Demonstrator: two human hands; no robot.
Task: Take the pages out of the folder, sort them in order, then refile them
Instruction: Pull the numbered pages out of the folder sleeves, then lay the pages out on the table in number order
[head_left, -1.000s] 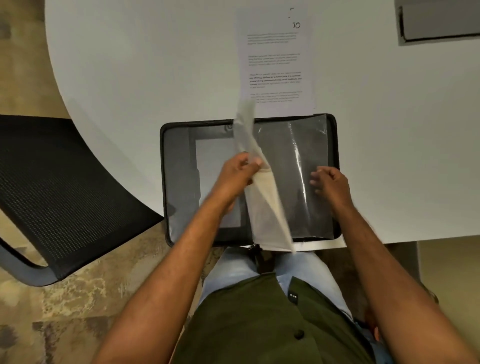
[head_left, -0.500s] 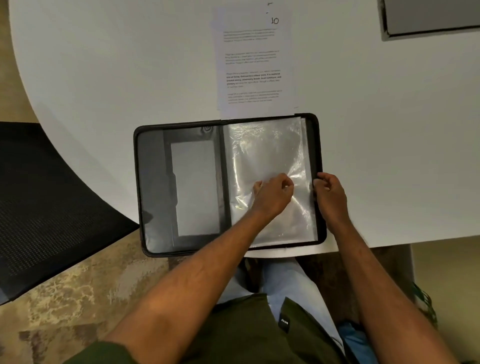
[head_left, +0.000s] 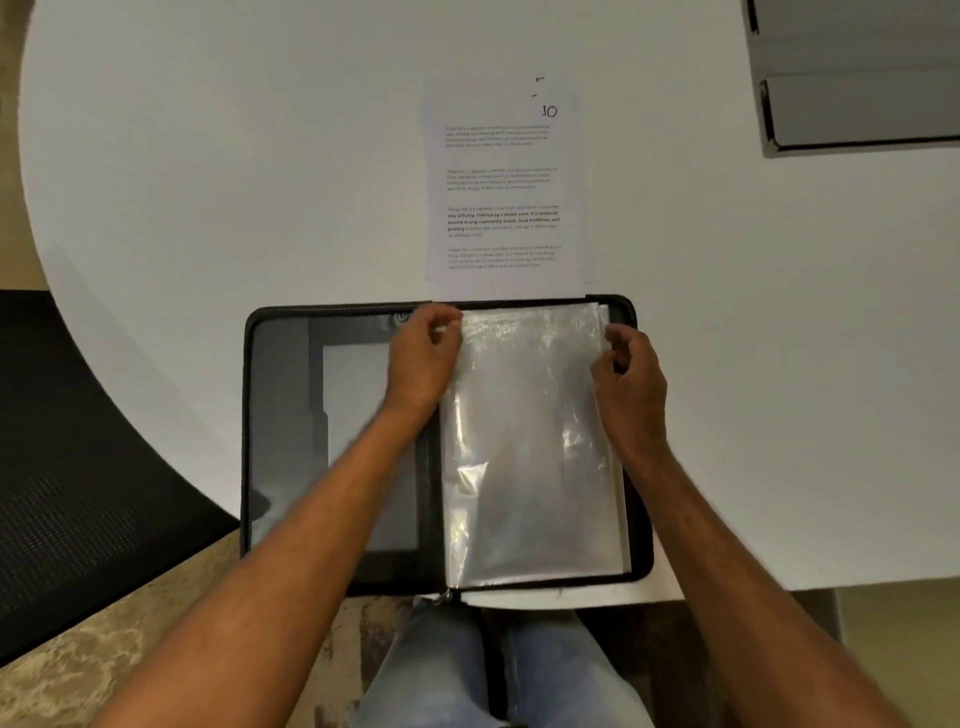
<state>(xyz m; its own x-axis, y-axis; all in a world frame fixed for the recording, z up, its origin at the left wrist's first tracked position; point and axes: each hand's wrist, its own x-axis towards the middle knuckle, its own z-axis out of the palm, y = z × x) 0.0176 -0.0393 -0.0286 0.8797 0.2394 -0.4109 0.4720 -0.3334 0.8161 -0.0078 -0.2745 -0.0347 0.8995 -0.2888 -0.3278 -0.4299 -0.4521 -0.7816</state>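
Note:
A black zip folder (head_left: 275, 415) lies open at the table's near edge. Its right half holds a stack of clear plastic sleeves (head_left: 530, 441), lying flat and glossy. My left hand (head_left: 423, 353) pinches the top left corner of the top sleeve. My right hand (head_left: 631, 374) has its fingers curled on the sleeves' upper right edge. A stack of printed pages (head_left: 501, 182), the top one marked "10" by hand, lies on the table just beyond the folder. A white sheet edge (head_left: 545, 597) sticks out under the folder's near side.
The white round table (head_left: 234, 156) curves away on the left. A black mesh chair (head_left: 78, 467) stands left of it. A grey laptop or tray (head_left: 857, 78) sits at the far right. My knees in jeans (head_left: 467, 665) are below the table edge.
The sleeve my left hand held upright has been laid flat on the right-hand stack. Both hands have moved up to the sleeves' top corners.

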